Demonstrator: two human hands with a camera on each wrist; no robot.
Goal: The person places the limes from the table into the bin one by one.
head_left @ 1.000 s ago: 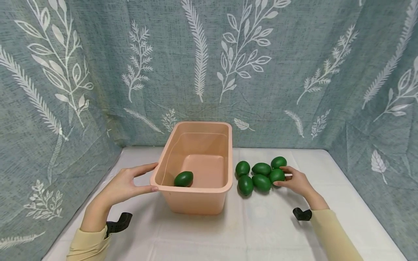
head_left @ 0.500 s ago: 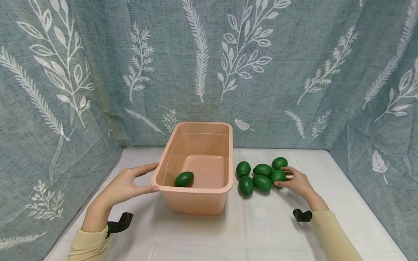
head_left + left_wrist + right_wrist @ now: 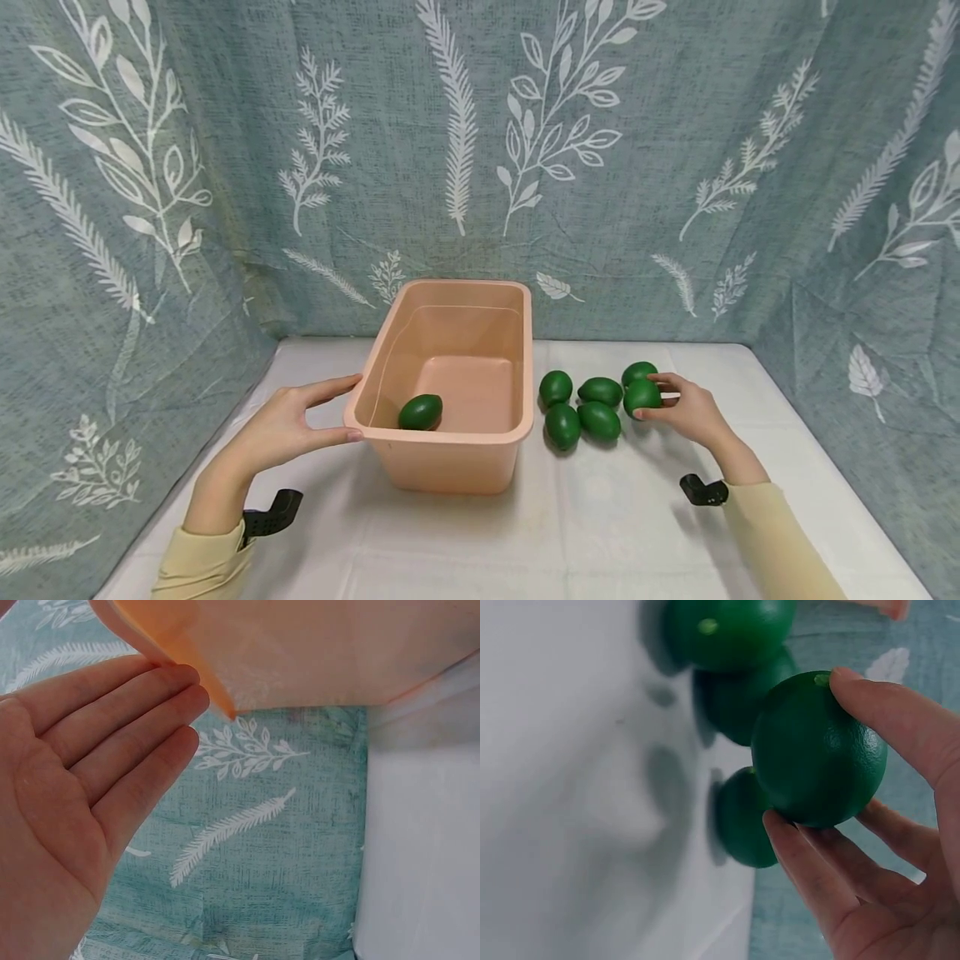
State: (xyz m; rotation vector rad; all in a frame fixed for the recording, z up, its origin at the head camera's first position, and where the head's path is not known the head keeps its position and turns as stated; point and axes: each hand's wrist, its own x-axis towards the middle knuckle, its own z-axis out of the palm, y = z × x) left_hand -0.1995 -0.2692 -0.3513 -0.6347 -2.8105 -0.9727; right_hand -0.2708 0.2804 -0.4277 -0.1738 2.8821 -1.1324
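Pale yellow sleeves on both arms, down to the wrists. The left sleeve (image 3: 201, 567) is kinda bunched up in folds near the cuff, the right sleeve (image 3: 783, 542) looks way smoother. There's a black camera on each wrist too: the left wrist camera (image 3: 283, 510) has an elbow-like bend, the right wrist camera (image 3: 703, 490) looks stubbier from this angle. Left hand (image 3: 288, 427) and right hand (image 3: 690, 408) are both bare

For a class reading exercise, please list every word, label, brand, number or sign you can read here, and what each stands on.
There are none that can be read.
Tub and green fruit: no lettering seen.
Cloth: only white leaf prints, no writing.
Black wrist pieces: any marking is too small to read.
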